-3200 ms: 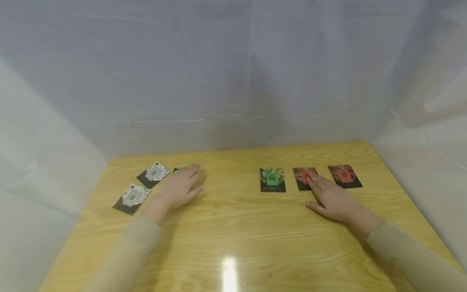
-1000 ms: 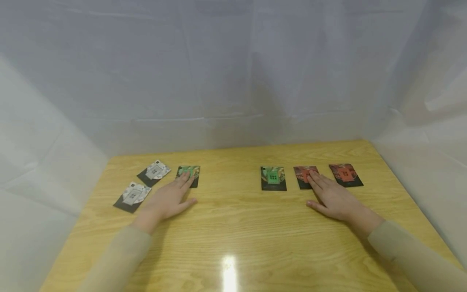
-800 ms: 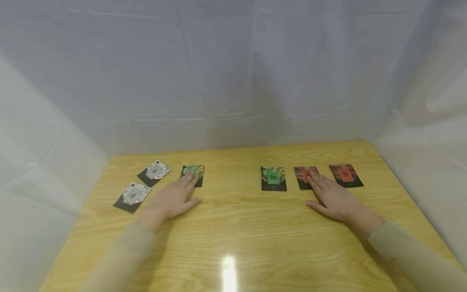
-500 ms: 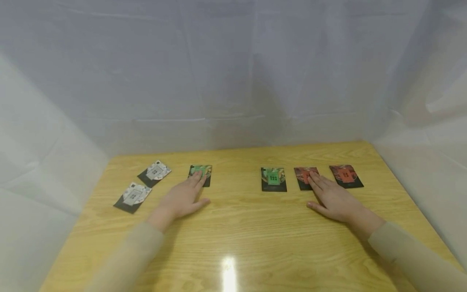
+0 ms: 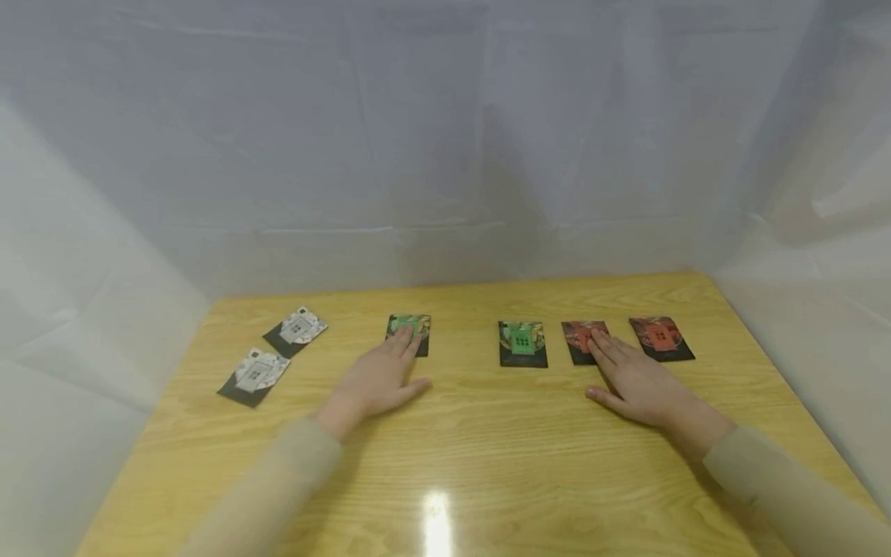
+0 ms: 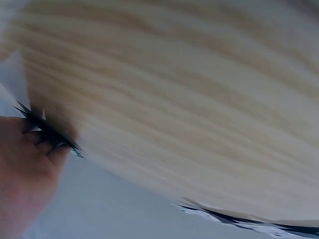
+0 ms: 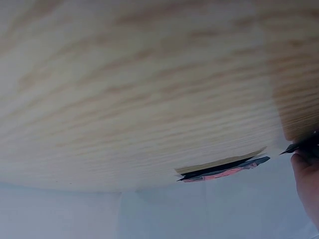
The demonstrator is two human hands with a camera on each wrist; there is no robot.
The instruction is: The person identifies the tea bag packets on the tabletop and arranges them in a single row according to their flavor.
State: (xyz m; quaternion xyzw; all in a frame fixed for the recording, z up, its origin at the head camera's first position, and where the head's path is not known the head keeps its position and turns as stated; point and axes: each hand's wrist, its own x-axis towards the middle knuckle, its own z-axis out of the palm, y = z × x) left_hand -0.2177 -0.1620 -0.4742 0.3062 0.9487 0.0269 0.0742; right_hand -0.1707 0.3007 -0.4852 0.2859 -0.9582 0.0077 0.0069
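Note:
With straight fingers, my left hand [image 5: 379, 379] presses the near part of a small flat green-and-black packet [image 5: 424, 341]; the fingertips cover some of its print. That packet [image 6: 50, 133] shows edge-on as a dark sliver under the fingers in the left wrist view. My right hand [image 5: 643, 391] lies flat, fingertips resting on a red-and-black packet [image 5: 576, 350], thumb apart on the wood. A second green packet [image 5: 522, 344] lies between the hands, touched by neither. Right of my right fingers is another red packet [image 5: 661, 339], slightly turned.
Two white-and-black packets, an upper one [image 5: 295, 330] and a lower one [image 5: 254, 377], lie tilted at the left of the wooden table [image 5: 473, 449]. White sheeting [image 5: 445, 155] hangs behind the table and along both sides. Light glares near the front.
My left hand first covers the left green packet, draws back to its near part, then slides it right toward the other green packet. The right hand stays on the red packet.

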